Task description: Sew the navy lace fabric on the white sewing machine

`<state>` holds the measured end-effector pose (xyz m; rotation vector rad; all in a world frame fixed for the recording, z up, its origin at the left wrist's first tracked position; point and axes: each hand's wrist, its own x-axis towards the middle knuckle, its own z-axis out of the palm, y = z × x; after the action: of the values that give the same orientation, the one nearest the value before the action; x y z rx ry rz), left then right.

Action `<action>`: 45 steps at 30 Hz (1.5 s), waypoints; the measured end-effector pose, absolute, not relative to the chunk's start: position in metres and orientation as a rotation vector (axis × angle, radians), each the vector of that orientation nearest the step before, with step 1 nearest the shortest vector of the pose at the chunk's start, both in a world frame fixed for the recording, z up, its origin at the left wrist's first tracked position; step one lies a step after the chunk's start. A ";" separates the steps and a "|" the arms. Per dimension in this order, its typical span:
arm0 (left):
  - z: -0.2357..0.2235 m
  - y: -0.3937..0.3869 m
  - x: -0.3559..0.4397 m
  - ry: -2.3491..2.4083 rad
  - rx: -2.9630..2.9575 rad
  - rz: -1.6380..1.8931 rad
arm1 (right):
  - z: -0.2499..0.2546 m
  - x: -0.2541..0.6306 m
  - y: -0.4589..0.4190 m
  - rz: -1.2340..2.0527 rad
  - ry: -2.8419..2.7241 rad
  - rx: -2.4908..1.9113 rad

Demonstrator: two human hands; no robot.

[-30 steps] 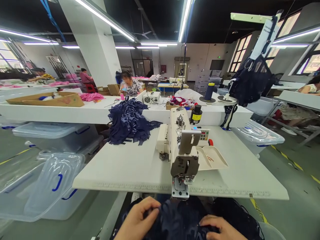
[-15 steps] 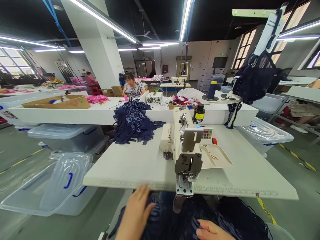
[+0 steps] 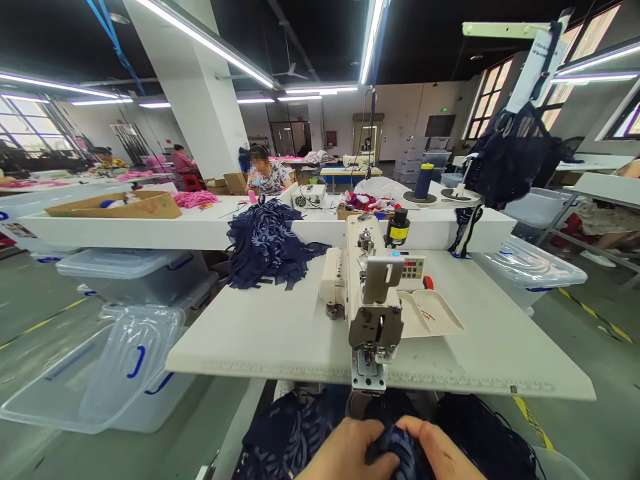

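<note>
Below the table's front edge, my left hand (image 3: 347, 450) and my right hand (image 3: 440, 450) are close together with a patterned navy fabric piece (image 3: 401, 448) between them. The left thumb and forefinger close on the fabric from one side; the right fingers grip it from the other. More navy fabric (image 3: 287, 433) lies around and under the left hand, and a dark heap (image 3: 483, 433) is to the right. Just above the hands is the sewing machine (image 3: 374, 327), its metal plate (image 3: 369, 380) reaching over the table's edge. Nothing lies under its needle area.
A navy fabric pile (image 3: 270, 247) rests on the white table (image 3: 250, 340), left of the machine. To the machine's right is a cream tray (image 3: 440, 313) with small brown bits. Clear plastic bins (image 3: 135, 367) stand at left. A person (image 3: 269, 175) sits beyond the table.
My left hand has moved right and down from beside the table edge to the fabric at my right hand, closing on it. The right hand has shifted slightly and still holds the fabric.
</note>
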<state>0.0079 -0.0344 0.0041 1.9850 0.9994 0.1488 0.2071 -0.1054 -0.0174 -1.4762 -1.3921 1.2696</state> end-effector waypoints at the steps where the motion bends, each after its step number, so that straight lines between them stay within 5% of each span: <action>1: 0.006 -0.036 0.011 1.015 2.039 0.099 | -0.019 0.203 -0.100 1.253 -1.431 -1.484; 11: 0.036 -0.034 0.018 0.947 2.224 -0.041 | -0.028 0.191 -0.091 1.530 -1.134 -1.107; 19: -0.011 -0.031 0.024 0.808 2.362 -0.154 | -0.029 0.180 -0.085 1.682 -0.817 -0.889; 24: 0.016 -0.028 0.007 0.838 2.203 0.221 | -0.022 0.176 -0.077 1.479 -0.456 -1.039; 30: 0.042 -0.014 -0.008 1.325 2.507 0.680 | -0.014 0.170 -0.041 1.038 -0.925 -1.210; 35: 0.025 -0.007 -0.005 1.206 2.867 1.319 | -0.021 0.166 -0.020 0.876 -1.058 -1.344; 39: -0.004 -0.012 0.007 0.814 3.088 1.455 | -0.013 0.176 -0.015 0.864 -1.173 -1.388; 45: -0.037 -0.016 0.021 1.129 2.952 1.634 | 0.013 0.186 0.001 0.818 -1.343 -1.341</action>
<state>0.0206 -0.0156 -0.0371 2.9522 1.1294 1.6336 0.1859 0.0014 0.0131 -1.3414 -1.3427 0.8176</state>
